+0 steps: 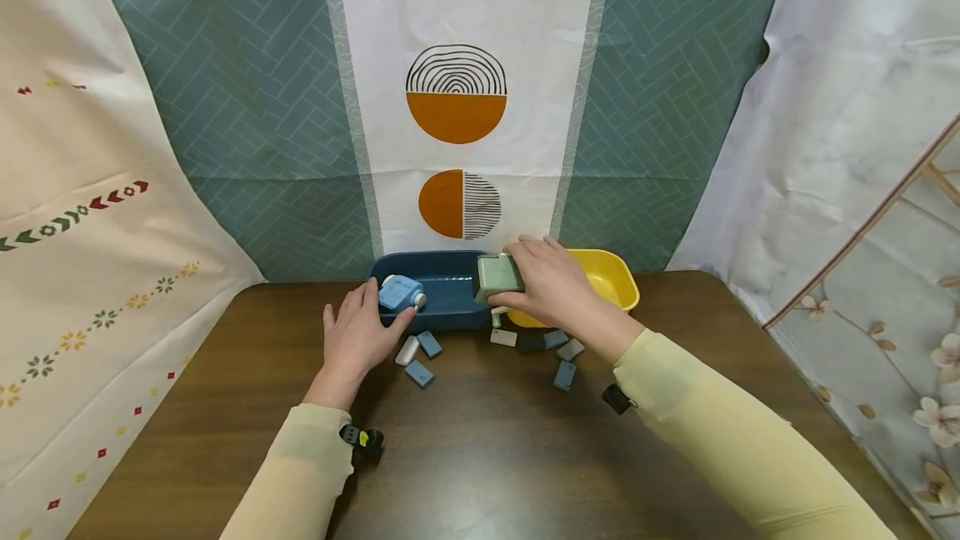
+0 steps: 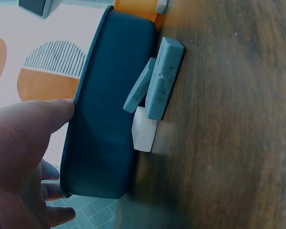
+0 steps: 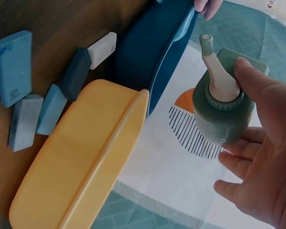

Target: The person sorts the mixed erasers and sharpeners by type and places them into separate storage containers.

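My right hand (image 1: 551,282) grips a green bottle (image 3: 212,119) with a pale angled spout, between thumb and fingers. In the head view the bottle is tilted, its flat base toward me and the spout low, over the right end of the dark blue bin (image 1: 450,321). My left hand (image 1: 356,336) is at that bin's left end, fingers loosely spread; in the left wrist view the thumb is right at the rim. Inside the bin, beside this hand, lies a light blue bottle (image 1: 400,292) with white ends.
A yellow bin (image 1: 626,286) stands right of the blue one, partly behind my right hand. Small blue blocks (image 1: 419,373) and a white block (image 1: 407,350) lie before the blue bin. Several more blocks (image 1: 564,375) lie before the yellow bin. A patterned cloth (image 1: 457,215) hangs behind.
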The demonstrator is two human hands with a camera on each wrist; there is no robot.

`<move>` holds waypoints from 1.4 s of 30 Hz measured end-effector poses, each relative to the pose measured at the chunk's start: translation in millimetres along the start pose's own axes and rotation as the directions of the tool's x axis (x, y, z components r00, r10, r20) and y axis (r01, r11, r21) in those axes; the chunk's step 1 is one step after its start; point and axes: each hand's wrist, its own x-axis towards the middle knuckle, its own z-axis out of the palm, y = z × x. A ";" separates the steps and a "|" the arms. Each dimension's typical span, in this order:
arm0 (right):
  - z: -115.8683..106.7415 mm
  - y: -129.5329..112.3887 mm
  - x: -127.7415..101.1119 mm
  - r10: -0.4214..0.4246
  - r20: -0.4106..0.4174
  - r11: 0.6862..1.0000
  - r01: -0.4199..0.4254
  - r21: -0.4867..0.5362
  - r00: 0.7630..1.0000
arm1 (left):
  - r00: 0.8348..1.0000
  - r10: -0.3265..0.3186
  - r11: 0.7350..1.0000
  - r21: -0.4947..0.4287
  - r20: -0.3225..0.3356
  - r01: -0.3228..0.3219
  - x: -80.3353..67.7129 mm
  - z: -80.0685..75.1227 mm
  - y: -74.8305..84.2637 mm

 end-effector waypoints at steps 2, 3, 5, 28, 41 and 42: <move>2.1 -1.4 4.8 0.010 0.011 1.000 -0.010 0.008 1.000 | 1.000 -0.002 1.000 -0.001 0.001 0.002 -0.9 -0.6 0.7; 3.1 -2.1 7.2 0.015 0.016 1.000 -0.015 0.013 1.000 | 1.000 -0.002 1.000 -0.001 0.001 0.002 -1.1 -0.9 1.1; 5.0 -3.7 11.8 0.024 0.025 1.000 -0.025 0.019 0.999 | 1.000 -0.003 1.000 0.002 0.000 0.003 -1.2 -0.7 1.1; 25.1 -32.1 60.0 0.062 0.065 0.998 -0.061 -0.012 0.996 | 1.000 -0.006 1.000 0.014 -0.009 0.006 -0.9 -0.7 0.4; 38.9 -33.9 75.6 0.107 0.108 0.994 -0.106 -0.020 0.988 | 1.000 -0.001 1.000 0.007 -0.011 0.001 -0.2 0.2 -1.9; 39.9 -34.2 76.4 0.109 0.107 0.994 -0.107 -0.024 0.988 | 1.000 0.000 1.000 0.007 -0.010 0.000 0.0 0.2 -2.0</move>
